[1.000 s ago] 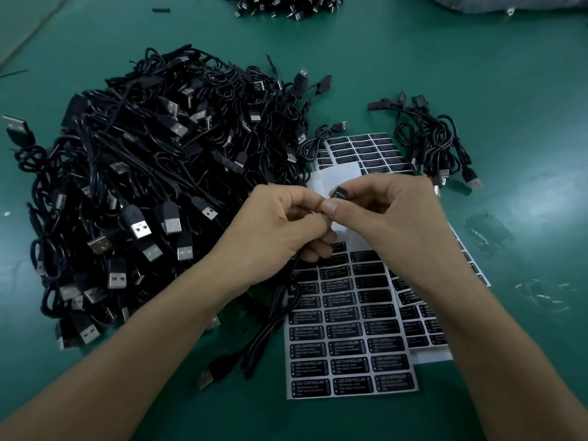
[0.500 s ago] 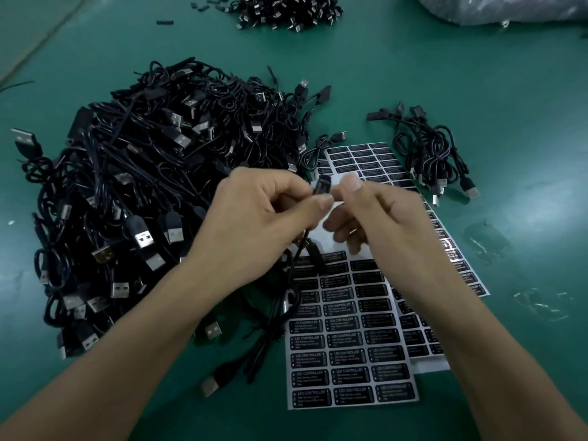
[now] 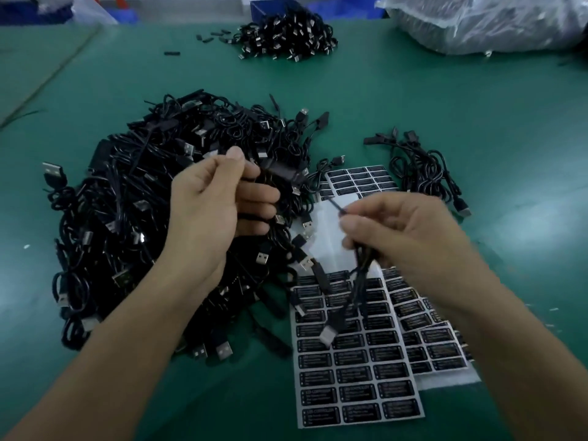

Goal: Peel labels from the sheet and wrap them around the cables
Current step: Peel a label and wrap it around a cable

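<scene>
Where the green table (image 3: 445, 106) carries the cable pile (image 3: 127, 218) and, beside it, the label sheet (image 3: 356, 377), the left hand (image 3: 216, 211) curls its fingers round pile strands; the right hand (image 3: 397, 237) pinches a looped cable (image 3: 353, 297), its plug dangling over the sheet.

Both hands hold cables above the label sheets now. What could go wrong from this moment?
1. The right hand holds a folded cable; its USB plug dangles over the label sheet and may scrape or lift labels.
2. The left hand grips a second cable at the big pile; tangled neighbours may come along and spill onto the sheet.
</scene>
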The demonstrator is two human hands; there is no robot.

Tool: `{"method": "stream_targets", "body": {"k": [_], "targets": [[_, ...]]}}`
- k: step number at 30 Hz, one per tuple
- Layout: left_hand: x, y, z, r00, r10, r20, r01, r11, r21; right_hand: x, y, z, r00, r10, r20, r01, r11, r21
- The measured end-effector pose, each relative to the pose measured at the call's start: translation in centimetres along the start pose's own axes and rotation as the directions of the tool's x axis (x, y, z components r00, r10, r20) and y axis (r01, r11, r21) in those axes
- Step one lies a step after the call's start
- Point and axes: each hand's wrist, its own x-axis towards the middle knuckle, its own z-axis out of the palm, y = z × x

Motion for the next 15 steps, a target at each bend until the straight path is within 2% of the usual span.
{"method": "stream_targets", "body": {"k": [3, 5, 7, 9, 15], "targets": [[0.1, 0.1, -0.2, 1.0, -0.026, 0.012, 0.027, 0.999, -0.034, 2.7, 1.1, -4.1, 0.964, 0.017, -0.266, -0.029, 0.999, -0.041], [0.0, 0.1, -0.1, 1.0, -0.023, 0.013, 0.023, 1.0, -0.016, 4.9, 2.0, -7.0, 0.903, 0.031, -0.428, -0.087, 0.99, -0.112], [0.0, 0.0, 0.0, 1.0, -0.017, 0.005, 0.017, 1.0, 0.003, 7.1, 2.7, -9.5, 0.847, 0.022, -0.531, -0.146, 0.971, -0.192], [0.1, 0.0, 0.0, 1.0, -0.014, -0.008, 0.014, 1.0, 0.009, 9.0, 3.1, -11.2, 0.816, 0.008, -0.578, -0.2, 0.942, -0.268], [0.2, 0.2, -0.2, 0.999, -0.02, -0.031, 0.02, 1.0, -0.021, 12.4, 3.2, -10.7, 0.814, -0.076, -0.575, -0.265, 0.833, -0.485]]}}
